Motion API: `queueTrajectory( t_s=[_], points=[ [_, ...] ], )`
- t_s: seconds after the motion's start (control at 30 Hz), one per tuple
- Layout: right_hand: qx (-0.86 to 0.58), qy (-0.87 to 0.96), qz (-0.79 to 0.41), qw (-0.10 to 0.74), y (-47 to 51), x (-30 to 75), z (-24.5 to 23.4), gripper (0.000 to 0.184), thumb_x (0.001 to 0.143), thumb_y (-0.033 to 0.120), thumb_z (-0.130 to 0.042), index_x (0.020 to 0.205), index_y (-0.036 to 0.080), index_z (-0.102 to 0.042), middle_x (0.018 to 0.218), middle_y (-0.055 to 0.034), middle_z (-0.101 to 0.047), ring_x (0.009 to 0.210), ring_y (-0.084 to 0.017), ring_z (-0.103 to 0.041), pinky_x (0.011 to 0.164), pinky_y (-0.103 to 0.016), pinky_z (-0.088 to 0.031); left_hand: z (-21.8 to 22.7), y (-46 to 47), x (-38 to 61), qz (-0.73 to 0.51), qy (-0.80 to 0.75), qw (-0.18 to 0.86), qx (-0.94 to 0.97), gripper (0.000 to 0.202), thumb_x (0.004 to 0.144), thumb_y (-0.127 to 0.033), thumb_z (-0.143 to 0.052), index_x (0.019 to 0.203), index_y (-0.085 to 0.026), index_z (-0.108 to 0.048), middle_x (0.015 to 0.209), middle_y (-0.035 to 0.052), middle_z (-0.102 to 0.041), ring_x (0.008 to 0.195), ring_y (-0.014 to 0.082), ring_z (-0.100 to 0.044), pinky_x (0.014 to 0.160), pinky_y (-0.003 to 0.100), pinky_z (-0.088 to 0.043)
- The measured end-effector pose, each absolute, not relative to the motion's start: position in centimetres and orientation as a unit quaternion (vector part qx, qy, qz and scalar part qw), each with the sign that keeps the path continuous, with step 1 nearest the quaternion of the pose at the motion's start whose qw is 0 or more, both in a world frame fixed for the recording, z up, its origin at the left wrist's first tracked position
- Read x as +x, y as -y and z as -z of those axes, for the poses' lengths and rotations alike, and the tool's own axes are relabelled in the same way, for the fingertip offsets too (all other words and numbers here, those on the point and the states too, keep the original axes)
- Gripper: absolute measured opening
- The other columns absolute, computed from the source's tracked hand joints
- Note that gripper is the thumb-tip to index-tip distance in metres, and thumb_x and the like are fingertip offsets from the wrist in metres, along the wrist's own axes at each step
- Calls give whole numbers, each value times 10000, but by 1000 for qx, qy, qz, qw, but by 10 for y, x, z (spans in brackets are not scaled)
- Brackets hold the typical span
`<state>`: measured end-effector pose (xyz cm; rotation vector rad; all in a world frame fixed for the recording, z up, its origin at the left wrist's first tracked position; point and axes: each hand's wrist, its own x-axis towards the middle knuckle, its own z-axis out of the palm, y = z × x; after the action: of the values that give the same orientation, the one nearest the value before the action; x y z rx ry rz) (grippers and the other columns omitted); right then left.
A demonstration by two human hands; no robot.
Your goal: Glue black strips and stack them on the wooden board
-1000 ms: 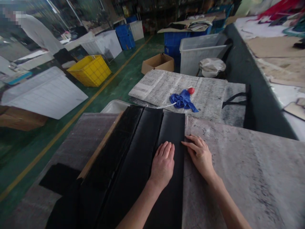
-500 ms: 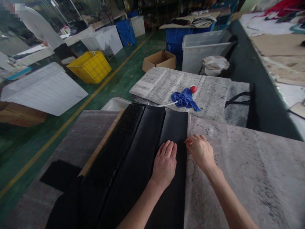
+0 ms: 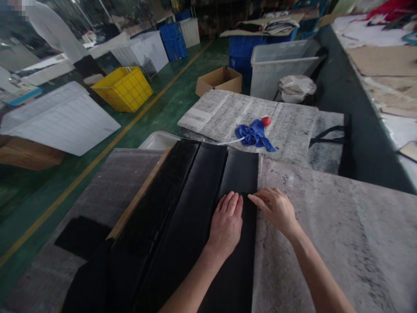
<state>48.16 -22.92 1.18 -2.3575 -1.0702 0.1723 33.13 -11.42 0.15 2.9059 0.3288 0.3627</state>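
Note:
Long black strips of sheet material (image 3: 199, 187), which look like leather or a similar sheet, lie side by side over a board. My left hand (image 3: 227, 224) rests flat on the rightmost black strip (image 3: 243, 169), its fingers stretched forward and close together. At that strip's right edge is my right hand (image 3: 276, 208), thumb and bent fingers drawn near each other in a pinch, the thumb tip over the black surface. What it holds, if anything, is hidden. A crosswise line on the strip runs between the two hands.
A worn grey board (image 3: 325, 226) extends to the right. Ahead, a blue cloth (image 3: 256, 133) and a red ball-like object (image 3: 266, 121) lie on another board. A wooden edge (image 3: 140, 193) borders the strips on the left. A person (image 3: 60, 32) stands far left, beyond plastic bins.
My right thumb has shifted slightly left over the strip, and the right fingers look a little less tightly bunched. My left hand stays flat in nearly the same place.

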Motion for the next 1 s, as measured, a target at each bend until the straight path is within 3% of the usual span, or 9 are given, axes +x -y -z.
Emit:
queueTrajectory(
  t_s=[0.37, 1.0],
  points=[
    [-859, 383, -8, 341, 237, 472, 2, 388, 942, 578, -515, 826, 283, -739, 796, -30, -692, 796, -221, -559, 731, -355, -399, 0, 114, 331, -126, -112, 113, 979, 474, 960, -116, -439, 1434, -109, -446, 1475, 111, -516, 1423, 242, -416, 1196, 438, -392],
    [-894, 335, 39, 295, 225, 464, 3, 310, 976, 462, -518, 834, 242, -684, 850, -19, -729, 798, -222, -565, 695, -331, -330, -1, 115, 330, -122, -119, 113, 979, 478, 961, -117, -437, 1439, -111, -440, 1490, 105, -504, 1438, 235, -394, 1202, 425, -385]
  ],
)
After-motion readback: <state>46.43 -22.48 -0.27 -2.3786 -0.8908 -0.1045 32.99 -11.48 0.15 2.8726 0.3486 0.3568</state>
